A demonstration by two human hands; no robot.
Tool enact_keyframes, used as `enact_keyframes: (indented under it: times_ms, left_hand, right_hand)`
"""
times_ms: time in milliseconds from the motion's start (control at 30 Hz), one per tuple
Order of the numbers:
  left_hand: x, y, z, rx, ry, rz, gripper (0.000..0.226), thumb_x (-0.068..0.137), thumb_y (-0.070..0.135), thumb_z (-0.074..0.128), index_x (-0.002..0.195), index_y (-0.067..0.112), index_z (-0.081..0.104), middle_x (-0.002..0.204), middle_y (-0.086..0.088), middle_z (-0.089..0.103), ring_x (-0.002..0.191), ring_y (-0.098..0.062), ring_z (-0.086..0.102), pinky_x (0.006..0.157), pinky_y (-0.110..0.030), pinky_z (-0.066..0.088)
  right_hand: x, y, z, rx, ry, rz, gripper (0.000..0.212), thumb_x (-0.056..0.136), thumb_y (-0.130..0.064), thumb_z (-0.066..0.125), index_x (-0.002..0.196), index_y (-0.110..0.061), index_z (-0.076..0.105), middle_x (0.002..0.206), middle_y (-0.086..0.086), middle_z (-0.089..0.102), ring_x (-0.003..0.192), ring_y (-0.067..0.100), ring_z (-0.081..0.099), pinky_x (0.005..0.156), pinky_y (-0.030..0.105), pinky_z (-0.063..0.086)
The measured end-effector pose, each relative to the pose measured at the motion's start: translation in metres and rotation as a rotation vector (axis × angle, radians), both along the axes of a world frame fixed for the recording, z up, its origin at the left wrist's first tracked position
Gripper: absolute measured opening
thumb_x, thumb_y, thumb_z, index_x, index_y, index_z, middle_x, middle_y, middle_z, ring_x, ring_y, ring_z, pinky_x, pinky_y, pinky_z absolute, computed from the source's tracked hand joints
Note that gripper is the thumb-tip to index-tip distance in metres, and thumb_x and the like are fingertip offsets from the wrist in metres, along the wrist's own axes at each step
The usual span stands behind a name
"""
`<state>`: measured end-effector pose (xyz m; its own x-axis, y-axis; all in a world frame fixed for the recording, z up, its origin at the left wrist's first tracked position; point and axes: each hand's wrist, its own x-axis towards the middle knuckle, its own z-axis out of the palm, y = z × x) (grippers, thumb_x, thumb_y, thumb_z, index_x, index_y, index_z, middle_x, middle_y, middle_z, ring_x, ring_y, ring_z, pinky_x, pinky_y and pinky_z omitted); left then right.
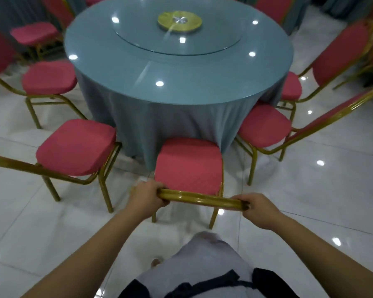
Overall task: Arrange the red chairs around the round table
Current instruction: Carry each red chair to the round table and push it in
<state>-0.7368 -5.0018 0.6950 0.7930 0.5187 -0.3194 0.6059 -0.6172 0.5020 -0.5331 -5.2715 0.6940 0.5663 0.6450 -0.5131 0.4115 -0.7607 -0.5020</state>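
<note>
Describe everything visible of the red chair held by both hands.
The red chair stands upright, facing the round table. Its padded red seat has a faint pattern; the gold frame looks like metal. The seat front reaches the hanging grey-blue tablecloth. The left hand and right hand grip the two ends of its back's top rail.

Worktop (202, 82) sitting at upper centre, turntable (142, 41) lying on it; centre chair (188, 165) standing just below it, left chair (75, 147) and right chair (264, 125) flanking it.

Head camera, facing down, close above red chair (188, 166)
</note>
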Motion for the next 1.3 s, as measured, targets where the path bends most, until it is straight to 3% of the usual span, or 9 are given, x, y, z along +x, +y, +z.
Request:
enact_keyframes:
  times_ms: [67,167,267,400,500,700,933,1100,1300]
  left_hand:
    - [-0.006,-0.005,-0.005,0.042,-0.021,-0.045,0.021,0.077,0.035,0.079,0.097,0.033,0.075,0.090,0.010,0.068,0.091,-0.014,0.059,0.082,-0.037,0.053]
    - [-0.007,-0.002,-0.007,0.015,-0.021,-0.065,0.020,0.076,0.032,0.080,0.095,0.031,0.075,0.086,0.012,0.067,0.083,-0.007,0.059,0.075,-0.027,0.052]
    - [-0.005,0.008,-0.006,0.012,0.062,-0.096,0.017,0.078,0.032,0.077,0.093,0.030,0.073,0.083,0.012,0.067,0.077,-0.004,0.061,0.071,-0.025,0.053]
    - [0.003,0.019,-0.010,0.061,0.094,-0.077,0.013,0.082,0.033,0.074,0.094,0.036,0.071,0.081,0.013,0.065,0.076,-0.004,0.060,0.067,-0.024,0.051]
    - [0.018,0.022,-0.011,0.086,0.102,-0.080,0.012,0.084,0.034,0.072,0.096,0.037,0.071,0.082,0.012,0.066,0.079,-0.006,0.061,0.076,-0.032,0.056]
    - [0.074,0.035,-0.006,0.152,0.145,-0.064,0.013,0.087,0.048,0.065,0.092,0.036,0.068,0.076,0.011,0.064,0.070,-0.004,0.059,0.058,-0.025,0.048]
    - [0.143,0.054,-0.003,0.171,0.127,0.003,0.007,0.081,0.037,0.071,0.080,0.033,0.065,0.071,0.009,0.063,0.070,-0.011,0.061,0.070,-0.040,0.058]
    - [0.153,0.064,-0.011,0.203,0.104,0.040,0.022,0.083,0.036,0.073,0.074,0.044,0.055,0.071,0.016,0.060,0.069,-0.005,0.058,0.068,-0.034,0.056]
    - [0.161,0.072,-0.002,0.169,0.060,0.100,0.022,0.082,0.023,0.076,0.079,0.038,0.061,0.078,0.011,0.063,0.076,-0.012,0.062,0.071,-0.035,0.054]
  right_hand:
    - [-0.019,-0.018,0.000,-0.007,-0.004,-0.030,0.061,0.081,0.001,0.054,0.126,-0.040,0.063,0.107,-0.013,0.065,0.095,0.007,0.062,0.077,0.019,0.050]
    - [-0.047,-0.019,-0.003,0.052,-0.018,-0.011,0.069,0.080,-0.029,0.072,0.140,-0.048,0.044,0.124,-0.019,0.054,0.111,0.008,0.053,0.094,0.026,0.045]
    - [-0.059,0.012,-0.009,0.127,-0.147,-0.068,0.053,0.076,-0.046,0.078,0.126,-0.045,0.059,0.114,-0.020,0.061,0.106,0.009,0.053,0.093,0.032,0.045]
    - [-0.045,0.029,-0.017,0.173,-0.311,-0.027,0.025,0.075,-0.050,0.077,0.098,-0.040,0.074,0.101,-0.020,0.068,0.101,0.006,0.056,0.090,0.031,0.044]
    - [-0.019,0.033,-0.021,0.164,-0.305,0.021,0.023,0.076,-0.052,0.074,0.096,-0.041,0.073,0.097,-0.022,0.065,0.101,0.008,0.056,0.092,0.035,0.044]
    - [0.064,0.060,-0.019,0.120,-0.286,0.094,0.031,0.077,-0.057,0.072,0.097,-0.035,0.074,0.106,-0.017,0.063,0.110,0.011,0.050,0.096,0.039,0.039]
    - [0.142,0.095,-0.010,0.132,-0.207,0.061,0.018,0.077,-0.047,0.078,0.078,-0.032,0.067,0.089,-0.016,0.056,0.097,0.018,0.053,0.085,0.036,0.047]
    - [0.155,0.107,-0.011,0.119,-0.191,0.069,0.025,0.079,-0.047,0.072,0.071,-0.024,0.065,0.071,-0.007,0.062,0.073,0.016,0.059,0.073,0.040,0.053]
    - [0.159,0.122,-0.009,0.095,-0.168,0.115,0.022,0.080,-0.041,0.069,0.066,-0.032,0.056,0.071,-0.008,0.060,0.074,0.018,0.061,0.066,0.035,0.050]
